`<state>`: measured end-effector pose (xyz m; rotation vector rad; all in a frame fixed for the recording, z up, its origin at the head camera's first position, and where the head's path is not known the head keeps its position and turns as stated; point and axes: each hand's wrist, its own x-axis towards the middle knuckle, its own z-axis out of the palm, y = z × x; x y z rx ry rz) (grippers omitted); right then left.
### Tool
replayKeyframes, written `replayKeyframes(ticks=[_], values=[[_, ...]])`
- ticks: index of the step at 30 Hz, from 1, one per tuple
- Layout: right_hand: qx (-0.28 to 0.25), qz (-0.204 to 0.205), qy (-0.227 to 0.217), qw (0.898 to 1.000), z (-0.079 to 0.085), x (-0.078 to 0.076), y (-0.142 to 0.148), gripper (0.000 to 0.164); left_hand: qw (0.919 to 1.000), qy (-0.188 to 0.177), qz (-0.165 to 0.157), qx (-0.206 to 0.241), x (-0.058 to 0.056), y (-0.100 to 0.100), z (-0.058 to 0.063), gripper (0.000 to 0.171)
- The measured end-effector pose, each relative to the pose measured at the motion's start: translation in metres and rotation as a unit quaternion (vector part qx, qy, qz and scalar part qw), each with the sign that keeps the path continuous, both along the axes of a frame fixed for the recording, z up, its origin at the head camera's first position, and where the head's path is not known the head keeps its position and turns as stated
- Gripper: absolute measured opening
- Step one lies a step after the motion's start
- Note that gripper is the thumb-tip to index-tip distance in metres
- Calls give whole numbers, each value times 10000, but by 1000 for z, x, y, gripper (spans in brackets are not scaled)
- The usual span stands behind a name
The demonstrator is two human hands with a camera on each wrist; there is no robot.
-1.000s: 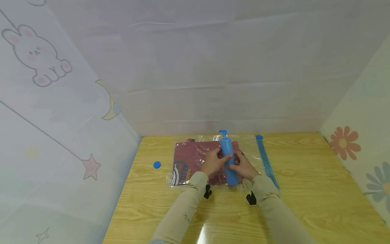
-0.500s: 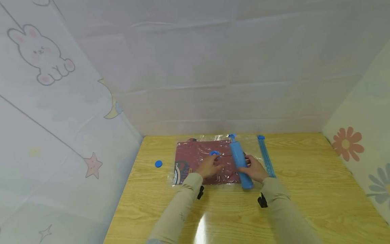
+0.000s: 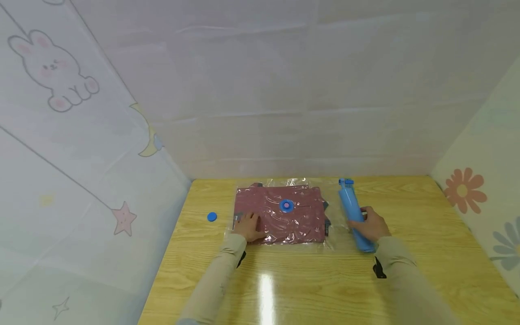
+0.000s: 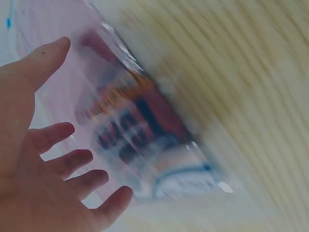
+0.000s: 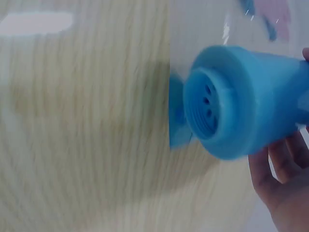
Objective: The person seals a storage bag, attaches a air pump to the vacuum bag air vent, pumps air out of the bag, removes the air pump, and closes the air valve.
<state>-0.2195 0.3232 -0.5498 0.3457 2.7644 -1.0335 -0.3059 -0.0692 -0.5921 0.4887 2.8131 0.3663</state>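
A blue hand pump (image 3: pixel 351 204) is gripped by my right hand (image 3: pixel 374 225), thumb on one side and fingers on the other, tilted over the bag's right edge. In the right wrist view the round, holed end of the pump (image 5: pixel 208 104) faces the camera. A clear vacuum storage bag (image 3: pixel 335 234) lies flat with a folded maroon garment (image 3: pixel 300 225) inside. Its round blue valve (image 3: pixel 286 206) shows uncovered. My left hand (image 3: pixel 248 228), fingers spread, is over the bag's lower left part. In the left wrist view the garment's print (image 4: pixel 130 121) is blurred.
A small blue round cap (image 3: pixel 211 216) lies on the wooden table (image 3: pixel 308 289) left of the bag. Printed cloth walls (image 3: pixel 252 135) stand at the back and both sides. The pump covers most of the bag's blue zip strip.
My right hand has carried the pump off the valve to the right, over the zip edge. My left hand has let go of the pump and moved left and nearer, exposing the valve.
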Motion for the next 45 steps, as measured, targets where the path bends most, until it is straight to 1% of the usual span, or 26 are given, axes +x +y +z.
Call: replayKeyframes(ticks=[3,5,7,10,13,16,19,23,26,29,34,38,45], values=[[154,-147,37,9998,1,7,12,83,9996,-101,134,-205,-2,-15,-8,84],[263,-225,39,9994,1,11,20,82,9994,-145,199,-254,-4,-21,-16,86],[371,-281,66,9989,0,13,28,82,9992,-174,179,-299,-6,-26,-22,87],[528,-384,78,9978,-2,15,37,83,9992,-298,195,-154,-5,-29,-20,86],[771,-504,116,9957,-4,17,43,82,9990,-360,231,-143,-4,-29,-16,84],[970,-601,82,9934,-3,21,48,79,9990,-343,245,-157,-2,-29,-12,83],[1067,-692,-91,9918,-4,25,52,81,9992,-312,258,-62,-1,-30,-10,83],[1247,-943,-342,9871,-10,30,54,84,9995,-248,208,-5,-1,-31,-11,84],[1477,-1114,-415,9819,-15,33,56,82,9997,-201,125,-66,-2,-32,-14,85],[1675,-1176,-382,9781,-19,34,57,79,9997,-193,112,-83,-2,-31,-17,86],[1912,-1112,-231,9750,-22,33,58,76,9998,-149,154,27,-2,-32,-18,87],[1956,-1116,-133,9742,-24,33,60,78,9998,-144,123,44,-1,-31,-17,85],[1947,-1134,35,9743,-33,34,65,83,9994,-273,183,62,0,-29,-13,84]])
